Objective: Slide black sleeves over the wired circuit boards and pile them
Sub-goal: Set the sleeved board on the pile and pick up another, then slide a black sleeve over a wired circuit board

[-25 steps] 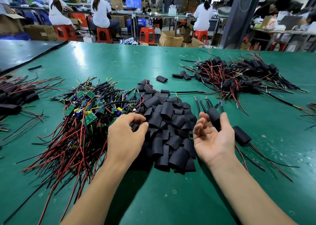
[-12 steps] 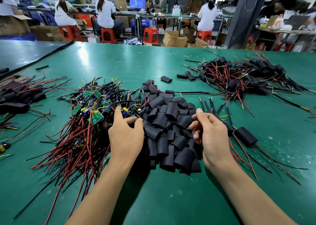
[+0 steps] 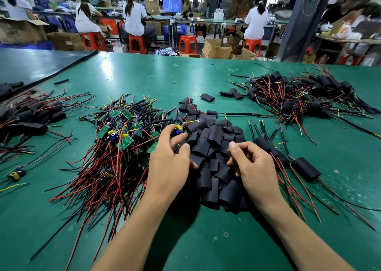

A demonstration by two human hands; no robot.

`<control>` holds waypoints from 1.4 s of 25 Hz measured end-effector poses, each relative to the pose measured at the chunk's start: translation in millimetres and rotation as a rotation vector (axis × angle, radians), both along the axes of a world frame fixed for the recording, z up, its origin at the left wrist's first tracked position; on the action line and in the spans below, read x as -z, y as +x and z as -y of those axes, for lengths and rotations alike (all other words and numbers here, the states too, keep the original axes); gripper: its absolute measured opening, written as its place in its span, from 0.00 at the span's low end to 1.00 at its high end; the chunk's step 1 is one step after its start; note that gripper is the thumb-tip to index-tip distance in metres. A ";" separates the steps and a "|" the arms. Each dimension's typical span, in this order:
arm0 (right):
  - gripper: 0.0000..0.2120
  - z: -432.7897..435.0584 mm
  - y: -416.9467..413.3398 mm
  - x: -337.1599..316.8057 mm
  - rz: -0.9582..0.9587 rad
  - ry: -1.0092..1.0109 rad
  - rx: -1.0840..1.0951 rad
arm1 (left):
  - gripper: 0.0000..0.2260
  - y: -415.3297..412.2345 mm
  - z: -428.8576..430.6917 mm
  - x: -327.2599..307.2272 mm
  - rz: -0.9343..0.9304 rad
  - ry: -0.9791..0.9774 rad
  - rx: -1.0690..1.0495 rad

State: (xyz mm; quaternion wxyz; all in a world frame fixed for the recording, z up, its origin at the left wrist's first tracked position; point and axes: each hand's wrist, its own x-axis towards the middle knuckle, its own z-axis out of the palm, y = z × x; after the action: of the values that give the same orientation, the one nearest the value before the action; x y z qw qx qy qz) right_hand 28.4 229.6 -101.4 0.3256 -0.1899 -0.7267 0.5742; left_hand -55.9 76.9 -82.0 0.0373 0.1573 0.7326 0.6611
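Touching the heaped black sleeves (image 3: 214,138) on the green worktop (image 3: 144,74), the left hand (image 3: 169,163) lies loosely spread while the right hand (image 3: 254,167) curls inward, hold indeterminable.

Loose black sleeves (image 3: 214,138) sit in one big heap right between both hands: short, flattened matte tubes lying every which way, some overlapping. The left hand (image 3: 168,163) rests its fingertips on the heap's left edge, and the right hand (image 3: 253,167) curls in at its right edge; can't tell if it's holding one.

Bare wired circuit boards (image 3: 123,138) are heaped just left of the left hand, small green boards tangled in red, black and yellow wires that fan toward the near edge.

A few sleeved boards (image 3: 305,168) lie just right of the right hand. The big finished pile (image 3: 288,97) is well beyond it, far right.
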 end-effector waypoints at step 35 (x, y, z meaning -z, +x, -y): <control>0.14 -3.7 -2.3 -25.3 -0.323 -0.658 -0.241 | 0.25 7.5 -6.1 1.4 -0.378 -0.080 0.022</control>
State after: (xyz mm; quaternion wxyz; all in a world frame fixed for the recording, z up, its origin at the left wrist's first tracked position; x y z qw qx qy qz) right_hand 26.1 233.3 -76.1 0.2879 -0.1046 -0.4600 0.8334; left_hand -48.4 83.0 -83.4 -0.0877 0.2853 0.7503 0.5898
